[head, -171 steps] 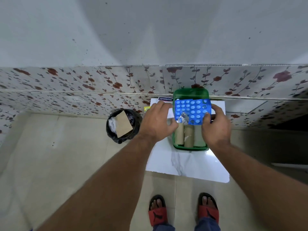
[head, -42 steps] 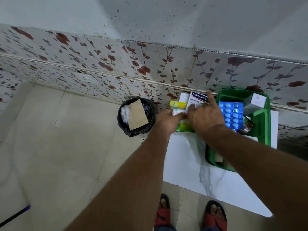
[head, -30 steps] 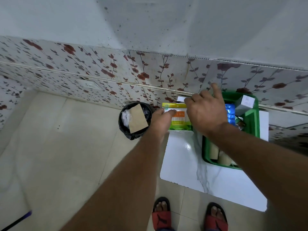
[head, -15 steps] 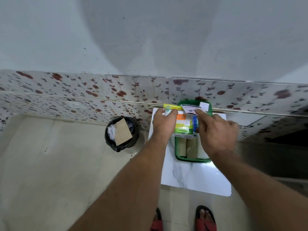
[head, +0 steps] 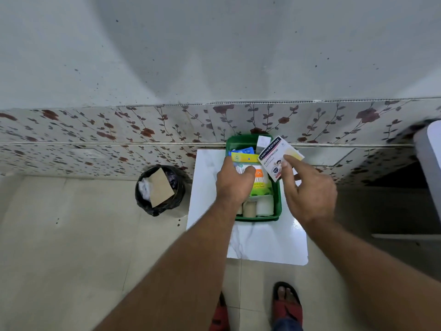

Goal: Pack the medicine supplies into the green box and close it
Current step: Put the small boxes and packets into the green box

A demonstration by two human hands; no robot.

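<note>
The open green box (head: 278,204) stands on a white marble-look table (head: 265,244) against the wall. Inside it lie bandage rolls (head: 257,207) at the near end, a blue pill blister (head: 244,151) and a small white carton (head: 263,142) at the far end. My left hand (head: 235,185) presses a yellow-green cotton-bud packet (head: 259,181) down into the box. My right hand (head: 307,187) holds a white Hansaplast plaster packet (head: 276,156) tilted above the box's right rim, pinched between thumb and fingers. No lid is visible.
A black bin (head: 159,189) with paper and cardboard stands on the floor left of the table. A floral-tiled wall (head: 119,134) runs behind. A white object (head: 429,168) sits at the right edge. My feet in red sandals (head: 286,304) are below.
Both hands carried the cotton-bud packet and plaster packet from the table's left side over to the box. The cotton-bud packet now lies inside; the plaster packet has moved right, above the rim.
</note>
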